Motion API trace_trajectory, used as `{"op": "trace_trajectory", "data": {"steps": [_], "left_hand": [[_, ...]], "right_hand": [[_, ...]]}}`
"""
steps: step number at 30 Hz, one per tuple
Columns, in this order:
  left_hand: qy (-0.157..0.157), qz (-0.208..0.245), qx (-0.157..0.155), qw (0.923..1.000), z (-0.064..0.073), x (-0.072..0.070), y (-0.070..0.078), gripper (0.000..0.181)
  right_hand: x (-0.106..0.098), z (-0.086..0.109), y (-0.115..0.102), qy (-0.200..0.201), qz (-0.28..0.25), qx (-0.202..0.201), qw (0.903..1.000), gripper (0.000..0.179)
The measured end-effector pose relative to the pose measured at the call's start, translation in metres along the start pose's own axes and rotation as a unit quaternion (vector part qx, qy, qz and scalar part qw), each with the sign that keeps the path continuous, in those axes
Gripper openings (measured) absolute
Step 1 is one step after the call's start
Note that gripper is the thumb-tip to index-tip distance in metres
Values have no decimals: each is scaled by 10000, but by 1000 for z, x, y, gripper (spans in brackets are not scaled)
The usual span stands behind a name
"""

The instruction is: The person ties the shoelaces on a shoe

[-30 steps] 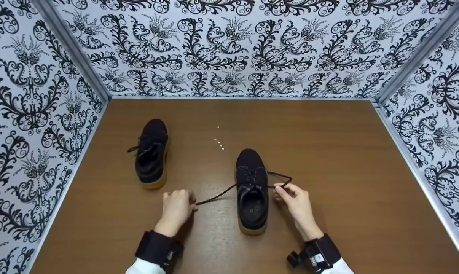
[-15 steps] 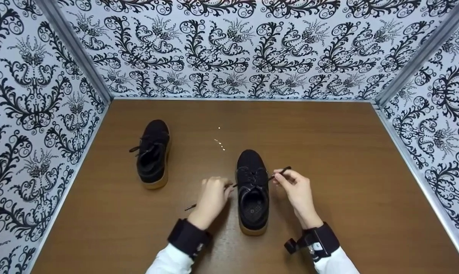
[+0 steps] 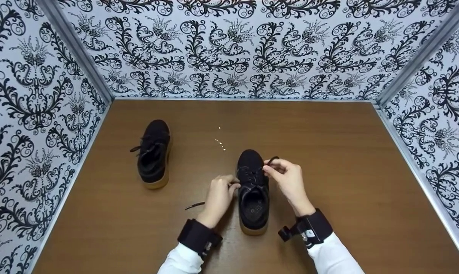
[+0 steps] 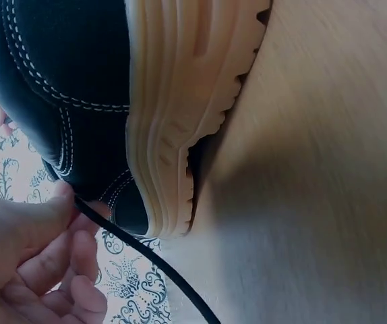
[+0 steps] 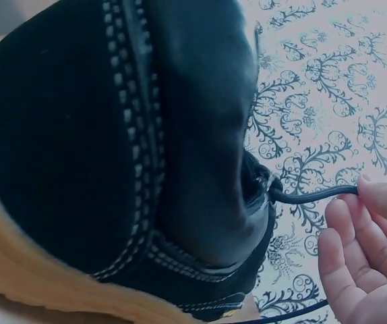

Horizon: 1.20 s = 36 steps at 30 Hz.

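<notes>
A black lace-up shoe [image 3: 250, 159] with a tan sole stands in the middle of the tabletop, toe pointing away from me. At its left side my left hand [image 3: 219, 196] pinches a dark shoelace [image 4: 146, 254] close to the shoe; the lace's tail trails past the hand to the left. My right hand [image 3: 287, 179], beside the shoe's front right, pinches another stretch of lace [image 5: 315, 196] between thumb and fingers. In the right wrist view that lace runs from the eyelet area to the fingertips, and a second strand passes lower down.
A matching black shoe [image 3: 156, 131] stands farther back on the left, its laces hanging to its left side. Small bright specks [image 3: 220, 143] lie on the brown tabletop [image 3: 321, 133]. Patterned white walls [image 3: 229, 45] with grey metal edging enclose the back and sides.
My left hand has moved right, along the lace, to the shoe's side. My right hand has shifted forward and slightly left, closer to the shoe. The lace loop on the right looks smaller.
</notes>
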<state>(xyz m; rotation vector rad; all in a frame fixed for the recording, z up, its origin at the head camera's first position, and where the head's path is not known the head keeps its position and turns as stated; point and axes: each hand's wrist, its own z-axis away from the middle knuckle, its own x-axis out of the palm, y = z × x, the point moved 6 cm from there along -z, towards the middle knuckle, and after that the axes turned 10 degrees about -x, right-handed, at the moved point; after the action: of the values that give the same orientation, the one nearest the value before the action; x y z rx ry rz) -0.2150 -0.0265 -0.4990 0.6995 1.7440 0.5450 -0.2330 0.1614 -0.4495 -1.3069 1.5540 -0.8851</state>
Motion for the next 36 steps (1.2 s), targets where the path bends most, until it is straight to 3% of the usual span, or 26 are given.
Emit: {"op": "trace_trajectory", "data": {"steps": [7, 17, 24, 36], "left_hand": [[-102, -15, 200, 9997, -2, -5, 9, 6], [316, 197, 612, 9974, -8, -11, 35, 3], [237, 537, 622, 9963, -10, -5, 46, 2], [457, 636, 962, 9923, -12, 5, 55, 4]], "right_hand": [[3, -4, -9, -141, 431, -187, 9988, 16], [7, -8, -19, -151, 979, -240, 9948, 17], [6, -13, 13, -52, 1058, -365, 9937, 14], [10, -19, 16, -76, 1293, -624, 9896, 6]]}}
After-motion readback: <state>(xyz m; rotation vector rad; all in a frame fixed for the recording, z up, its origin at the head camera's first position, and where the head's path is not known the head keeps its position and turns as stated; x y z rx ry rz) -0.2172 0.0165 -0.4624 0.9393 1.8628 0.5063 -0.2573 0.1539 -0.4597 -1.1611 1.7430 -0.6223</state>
